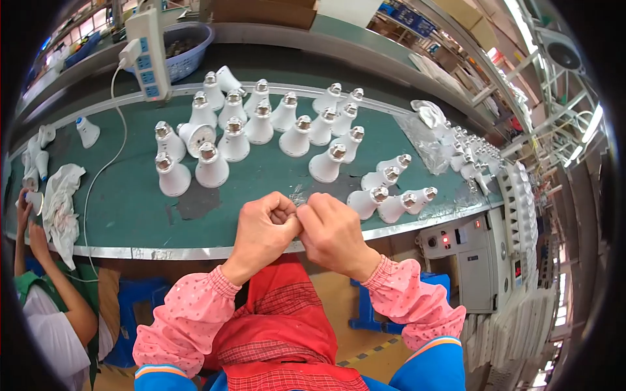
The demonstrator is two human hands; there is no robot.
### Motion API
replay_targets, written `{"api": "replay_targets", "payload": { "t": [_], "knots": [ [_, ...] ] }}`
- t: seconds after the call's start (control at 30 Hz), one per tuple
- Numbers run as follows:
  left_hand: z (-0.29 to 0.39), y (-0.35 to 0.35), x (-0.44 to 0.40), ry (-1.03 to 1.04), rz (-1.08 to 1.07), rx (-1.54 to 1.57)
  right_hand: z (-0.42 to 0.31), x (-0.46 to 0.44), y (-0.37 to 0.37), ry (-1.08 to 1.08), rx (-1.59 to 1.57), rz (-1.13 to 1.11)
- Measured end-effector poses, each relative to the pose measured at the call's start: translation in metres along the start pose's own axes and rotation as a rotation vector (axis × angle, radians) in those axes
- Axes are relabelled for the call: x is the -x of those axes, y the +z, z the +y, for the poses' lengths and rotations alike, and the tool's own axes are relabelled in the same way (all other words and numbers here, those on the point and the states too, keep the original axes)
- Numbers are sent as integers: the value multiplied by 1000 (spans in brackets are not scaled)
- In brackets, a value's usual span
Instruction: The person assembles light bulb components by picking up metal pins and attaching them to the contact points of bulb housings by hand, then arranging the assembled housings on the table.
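Note:
My left hand (266, 228) and my right hand (334, 233) meet fingertip to fingertip above the front edge of the green-topped table (254, 179). Both are closed in a pinch; whatever lies between the fingers is too small or hidden to make out. Just beyond them is a small pile of thin metal pins (298, 195). White light bulbs with silver screw caps stand around: one bulb (326, 164) behind my right hand, another bulb (212, 168) behind my left. To the right, several bulbs lean or lie, including a tilted bulb (366, 202).
A power strip (147, 58) with a white cable stands at the back left, beside a blue basket (189, 58). At far left, a co-worker's hands (32, 225) hold a round part near a white cloth (63, 202). A control box (473, 260) stands right, below bulbs on plastic (424, 146).

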State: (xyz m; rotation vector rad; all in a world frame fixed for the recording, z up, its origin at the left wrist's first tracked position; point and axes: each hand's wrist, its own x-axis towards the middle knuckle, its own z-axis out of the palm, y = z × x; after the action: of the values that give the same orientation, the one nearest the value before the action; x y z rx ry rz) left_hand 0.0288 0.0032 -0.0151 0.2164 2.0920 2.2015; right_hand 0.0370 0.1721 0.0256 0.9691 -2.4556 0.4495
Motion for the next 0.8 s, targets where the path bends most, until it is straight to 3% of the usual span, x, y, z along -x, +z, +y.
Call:
{"api": "replay_targets", "payload": {
  "t": [0.07, 0.1, 0.2, 0.23, 0.3, 0.37, 0.53, 0.73, 0.8],
  "knots": [
    [0, -1, -1, -21, -2, -17, 1, 1, -1, -28, 32, -48],
    [0, -3, -1, -92, -12, 80, 4, 4, 4, 2, -82, 91],
    [-2, -6, -1, -212, -63, 271, 3, 13, 13, 295, -404, 144],
    [-4, -6, -3, -183, -73, 229, 0, 13, 11, 464, -503, 115],
    [-4, -4, -10, -126, -97, 142, 5, 15, 17, 513, -529, 142],
    [7, -5, -24, 72, 7, -183, 18, 22, 26, 583, -532, 145],
    [-15, -5, -110, 431, 270, -668, 51, 37, 44, 559, -402, 216],
    [-25, 5, -156, 299, 121, -642, 63, 47, 37, 502, -304, 193],
    [-27, 11, -148, 340, 110, -615, 69, 50, 36, 512, -297, 229]
  ]
}}
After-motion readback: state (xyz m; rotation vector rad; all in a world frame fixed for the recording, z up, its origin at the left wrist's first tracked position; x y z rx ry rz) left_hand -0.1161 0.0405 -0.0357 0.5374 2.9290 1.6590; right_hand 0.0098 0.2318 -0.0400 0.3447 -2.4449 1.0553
